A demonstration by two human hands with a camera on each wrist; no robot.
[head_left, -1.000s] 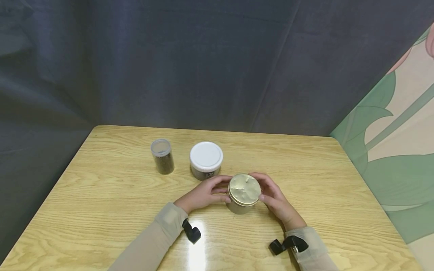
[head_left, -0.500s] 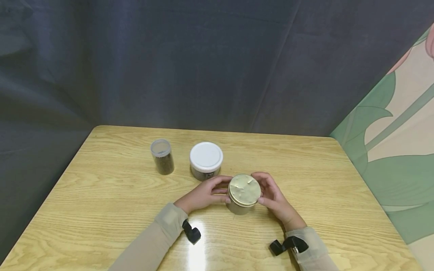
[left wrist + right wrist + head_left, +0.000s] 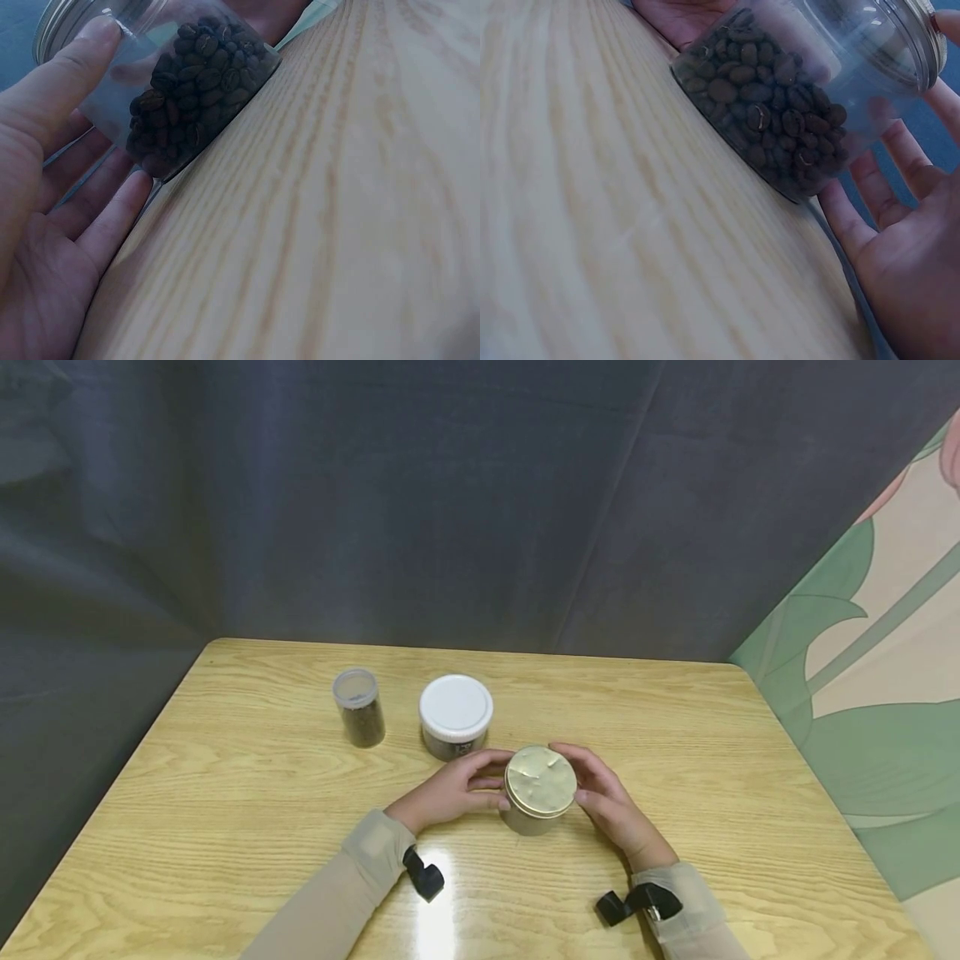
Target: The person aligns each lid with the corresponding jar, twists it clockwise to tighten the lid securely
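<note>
A clear jar (image 3: 529, 823) of coffee beans stands upright on the wooden table, topped by a gold screw lid (image 3: 542, 781) with a dented surface. Dark roasted coffee beans (image 3: 202, 79) fill its lower part in the left wrist view. From the left side, my left hand (image 3: 457, 787) holds the jar, thumb in front and fingers curving behind. On the other side, my right hand (image 3: 611, 802) grips the lid's rim between thumb and forefinger; the right wrist view shows its lower fingers (image 3: 847, 214) beside the jar wall.
A white-lidded tub (image 3: 456, 714) stands just behind my left hand. Farther left is a slim clear jar (image 3: 362, 710) of dark grains. A dark curtain (image 3: 450, 510) hangs behind the table (image 3: 247, 793), and a patterned panel (image 3: 885, 693) borders the right.
The lid's dents have turned slightly. My right fingers drew back along the rim half a second ago, then moved forward again to the left. Jar and left hand stay in place.
</note>
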